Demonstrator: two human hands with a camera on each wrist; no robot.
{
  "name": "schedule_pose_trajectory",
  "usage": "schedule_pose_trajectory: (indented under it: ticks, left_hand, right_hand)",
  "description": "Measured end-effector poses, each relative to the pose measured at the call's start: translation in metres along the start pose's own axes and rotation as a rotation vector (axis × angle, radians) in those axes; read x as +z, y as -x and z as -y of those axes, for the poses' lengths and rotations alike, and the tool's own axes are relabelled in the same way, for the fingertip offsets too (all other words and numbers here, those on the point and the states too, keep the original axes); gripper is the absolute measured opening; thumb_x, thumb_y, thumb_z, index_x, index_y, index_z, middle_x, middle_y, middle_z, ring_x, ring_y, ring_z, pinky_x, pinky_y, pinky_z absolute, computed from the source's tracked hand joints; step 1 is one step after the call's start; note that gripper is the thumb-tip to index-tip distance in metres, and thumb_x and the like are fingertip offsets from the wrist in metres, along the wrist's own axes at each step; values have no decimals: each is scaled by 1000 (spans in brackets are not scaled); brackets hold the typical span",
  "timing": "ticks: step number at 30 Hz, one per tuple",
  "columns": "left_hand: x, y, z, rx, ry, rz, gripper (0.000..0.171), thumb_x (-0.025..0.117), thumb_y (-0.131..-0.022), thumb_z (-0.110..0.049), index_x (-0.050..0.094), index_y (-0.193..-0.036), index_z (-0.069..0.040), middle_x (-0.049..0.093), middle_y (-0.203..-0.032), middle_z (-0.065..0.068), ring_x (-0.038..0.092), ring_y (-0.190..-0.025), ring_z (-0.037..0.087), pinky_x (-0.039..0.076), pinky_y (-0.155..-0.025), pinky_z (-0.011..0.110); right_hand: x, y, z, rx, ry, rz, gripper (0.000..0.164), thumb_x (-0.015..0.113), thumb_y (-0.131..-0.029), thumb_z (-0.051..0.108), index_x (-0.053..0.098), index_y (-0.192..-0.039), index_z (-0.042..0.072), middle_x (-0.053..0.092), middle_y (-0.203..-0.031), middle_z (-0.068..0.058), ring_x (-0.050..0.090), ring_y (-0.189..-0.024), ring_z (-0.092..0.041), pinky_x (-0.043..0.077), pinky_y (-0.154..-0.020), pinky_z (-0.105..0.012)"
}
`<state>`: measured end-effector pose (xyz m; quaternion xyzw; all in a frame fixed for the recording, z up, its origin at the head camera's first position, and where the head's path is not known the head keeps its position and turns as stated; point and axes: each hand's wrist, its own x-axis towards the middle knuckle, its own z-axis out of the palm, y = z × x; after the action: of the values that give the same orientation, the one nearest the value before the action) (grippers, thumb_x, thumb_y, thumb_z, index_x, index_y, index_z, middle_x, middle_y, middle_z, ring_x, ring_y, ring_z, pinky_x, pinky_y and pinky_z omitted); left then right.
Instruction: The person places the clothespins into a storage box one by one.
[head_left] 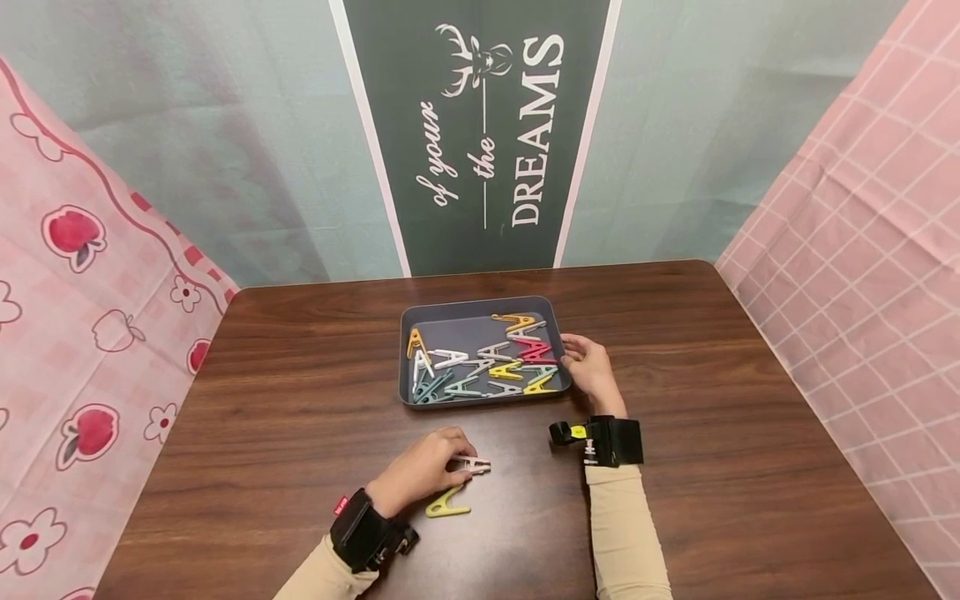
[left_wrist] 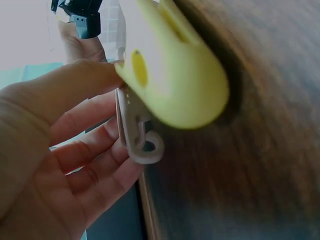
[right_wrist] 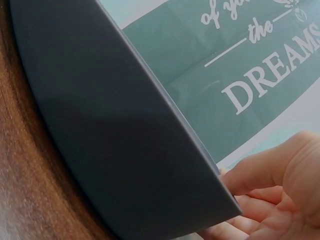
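Note:
My left hand pinches a pale pinkish-white clothespin between thumb and fingers, low over the brown table. Just below it on the tabletop lies a yellow-green clothespin; in the left wrist view this yellow-green clothespin looms large in front of the pale one. At the right side of a dark grey tray, my right hand holds the tray's edge. The right wrist view has the thumb at the tray's corner and the other fingers partly hidden behind its wall.
Several clothespins in white, grey, green, yellow, orange and red lie inside the tray, mostly toward its front and right. A wooden table spans the view, with a printed cloth behind and pink cloths at both sides.

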<state>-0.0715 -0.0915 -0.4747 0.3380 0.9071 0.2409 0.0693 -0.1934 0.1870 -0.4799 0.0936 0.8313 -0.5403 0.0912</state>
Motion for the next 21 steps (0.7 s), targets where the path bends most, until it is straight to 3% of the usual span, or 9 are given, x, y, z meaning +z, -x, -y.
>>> schedule_pose_trajectory:
  ticks: [15,21]
  left_hand:
    - [-13,-3,1,-65,14,-40,16,72,-85,-21,71,-99,-12,66,-98,-1,60,-94,13,53,-82,25]
    - [-21,-6,3,-32,4,-80,16,72,-85,-19,71,-99,-10,65,-97,0,59,-92,13,53,-80,25]
  right_hand:
    - [0,1,-1,8,-11,-2,42,48,-95,-3,49,-137,-1,53,-139,-26,53,-129,-36,45,-107,-46]
    - [-1,1,1,7,-19,-2,43,48,-95,-4,48,-137,-2,52,-139,-27,53,-129,-36,45,-108,-46]
